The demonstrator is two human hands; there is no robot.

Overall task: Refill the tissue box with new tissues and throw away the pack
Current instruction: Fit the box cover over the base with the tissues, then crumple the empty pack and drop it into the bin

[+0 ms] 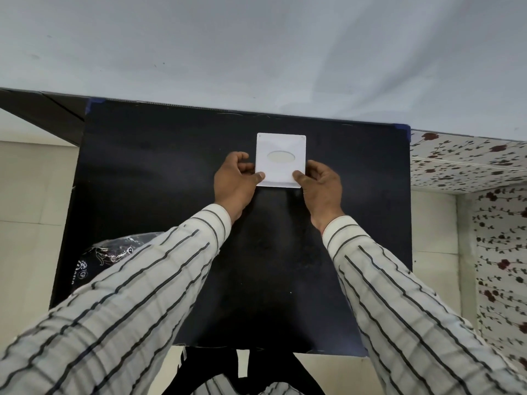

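Observation:
A white square tissue box (281, 143) with an oval opening in its top stands on the black table (171, 181), toward the far middle. My left hand (236, 181) grips its near left corner, thumb on top. My right hand (320, 186) grips its near right corner the same way. A crinkled plastic tissue pack (114, 252) with dark print lies at the table's left side, partly hidden under my left sleeve.
A pale wall rises right behind the table's far edge. To the right stands a surface covered in a floral-patterned cloth (470, 163). Pale floor tiles show on the left and beyond the near edge. Blue tape marks the table's far corners.

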